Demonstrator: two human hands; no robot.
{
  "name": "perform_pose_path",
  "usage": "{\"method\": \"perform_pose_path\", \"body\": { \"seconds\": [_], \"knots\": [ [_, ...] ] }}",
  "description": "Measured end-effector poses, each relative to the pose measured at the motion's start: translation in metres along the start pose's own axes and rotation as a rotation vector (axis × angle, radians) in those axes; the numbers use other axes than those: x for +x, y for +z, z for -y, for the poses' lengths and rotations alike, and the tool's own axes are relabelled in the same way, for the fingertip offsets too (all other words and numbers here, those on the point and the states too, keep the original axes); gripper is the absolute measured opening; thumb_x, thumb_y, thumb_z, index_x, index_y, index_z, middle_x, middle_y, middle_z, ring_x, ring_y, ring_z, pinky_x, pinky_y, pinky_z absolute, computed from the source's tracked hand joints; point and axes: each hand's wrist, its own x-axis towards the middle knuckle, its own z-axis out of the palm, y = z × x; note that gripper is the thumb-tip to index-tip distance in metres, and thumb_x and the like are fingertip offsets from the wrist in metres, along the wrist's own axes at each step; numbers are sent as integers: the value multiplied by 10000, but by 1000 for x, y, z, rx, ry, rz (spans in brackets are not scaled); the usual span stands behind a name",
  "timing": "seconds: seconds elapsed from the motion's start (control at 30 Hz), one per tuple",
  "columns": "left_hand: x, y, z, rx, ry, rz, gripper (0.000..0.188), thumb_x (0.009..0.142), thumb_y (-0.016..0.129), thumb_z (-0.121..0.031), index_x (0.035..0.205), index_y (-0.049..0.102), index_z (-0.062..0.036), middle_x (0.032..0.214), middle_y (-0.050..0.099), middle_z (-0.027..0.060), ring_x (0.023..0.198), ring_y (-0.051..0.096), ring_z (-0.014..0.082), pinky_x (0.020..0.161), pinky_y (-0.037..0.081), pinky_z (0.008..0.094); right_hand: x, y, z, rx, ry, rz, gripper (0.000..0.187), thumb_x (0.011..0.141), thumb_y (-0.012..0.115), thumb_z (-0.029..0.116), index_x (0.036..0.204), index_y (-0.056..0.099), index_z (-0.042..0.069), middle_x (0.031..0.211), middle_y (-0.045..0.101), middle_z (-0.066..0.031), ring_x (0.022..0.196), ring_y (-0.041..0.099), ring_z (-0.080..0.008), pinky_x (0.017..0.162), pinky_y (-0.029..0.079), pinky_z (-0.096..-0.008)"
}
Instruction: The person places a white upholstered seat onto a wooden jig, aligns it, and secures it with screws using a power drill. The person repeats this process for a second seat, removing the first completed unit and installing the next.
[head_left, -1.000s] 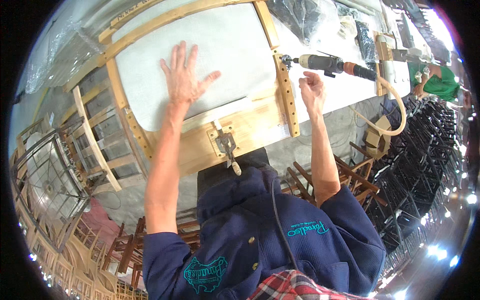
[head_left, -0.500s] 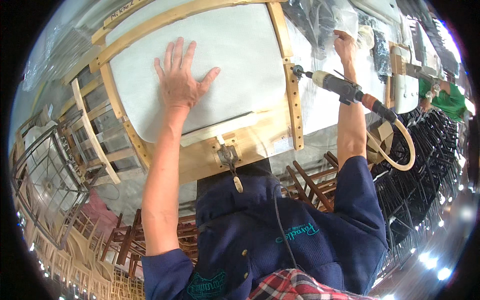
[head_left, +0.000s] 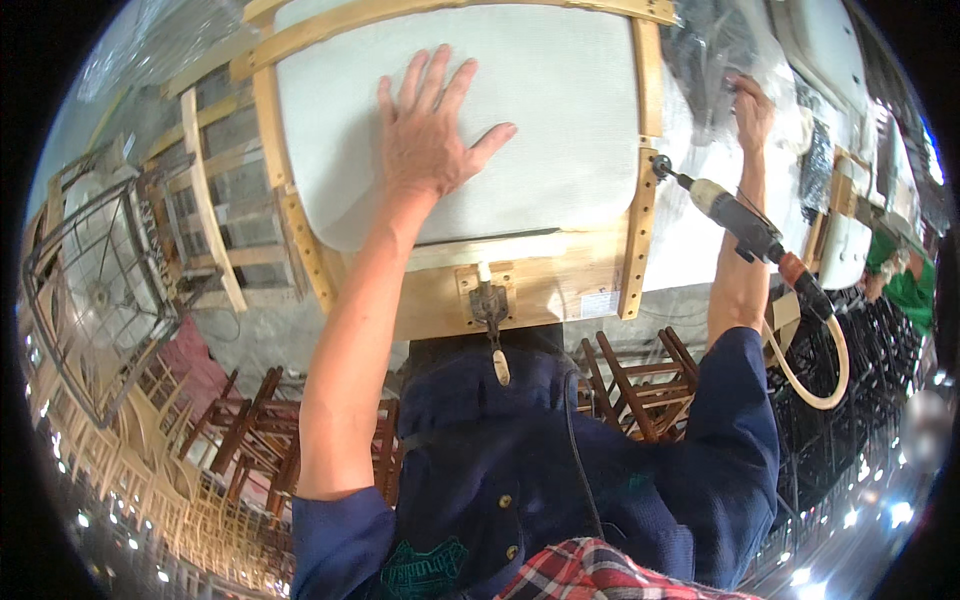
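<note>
My left hand (head_left: 425, 150) lies flat with fingers spread on a white fabric-like panel (head_left: 560, 110), which sits inside a wooden frame (head_left: 292, 235) with rows of holes. At the far right my right hand (head_left: 755, 118) has its fingers curled together beside clear plastic bags (head_left: 705, 60); whatever is between the fingertips is too small to make out. A power drill (head_left: 735, 218) with a pale hose crosses in front of my right forearm, its tip near the frame's right rail. On the frame's near board is a metal toggle clamp (head_left: 488, 302) with a pale handle.
Dark brown wooden chair frames (head_left: 640, 385) stand below the bench on both sides of me. A black wire rack (head_left: 95, 300) and slatted wood (head_left: 205, 200) are at left. Stacked black metal frames (head_left: 830, 400) fill the right, where a person in green (head_left: 905, 275) is partly visible.
The whole view has shifted, so the frame, drill and both arms appear farther right. My left hand stays spread on the panel; my right hand remains by the plastic bags, fingers curled.
</note>
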Motion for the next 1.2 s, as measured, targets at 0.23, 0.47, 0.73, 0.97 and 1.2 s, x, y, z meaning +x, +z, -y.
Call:
{"method": "perform_pose_path", "body": {
  "seconds": [0.23,0.47,0.73,0.97,1.2],
  "knots": [
    [4,-1,-3,-139,74,-128,812,826,739,-574,1441,535,-83,1550,453,207,1458,383,395,1189,247,657,30,5,-138,-963,-271,191,466,960,529,191,1409,549,69,1439,575,-151,1364,466,-411,1137,325,-558],
    [3,5,-3,-108,56,-140,823,831,708,-612,1437,538,-81,1569,430,198,1471,355,396,1192,237,652,40,-1,-151,-328,-353,205,447,997,499,252,1372,590,26,1317,659,-201,1200,622,-375,1038,458,-470],
    [7,5,-4,-100,37,-111,827,848,664,-634,1452,523,-86,1575,421,190,1484,332,376,1209,209,640,36,-19,-107,-706,149,259,391,948,630,279,1290,703,102,1186,732,-188,1080,690,-352,958,516,-441],
    [6,1,-4,-103,20,-71,829,857,647,-631,1470,505,-90,1591,400,178,1501,301,365,1227,187,620,0,0,-34,-95,353,-284,305,912,680,294,1133,766,103,1087,760,-156,1034,714,-340,904,532,-451],
    [5,-1,-1,-107,13,-85,822,859,648,-627,1466,511,-88,1585,407,179,1499,305,364,1226,184,621,-67,-46,12,-955,-127,-49,179,985,615,119,1096,666,-11,1031,689,-102,946,653,-176,768,536,-287]
  ]
}}
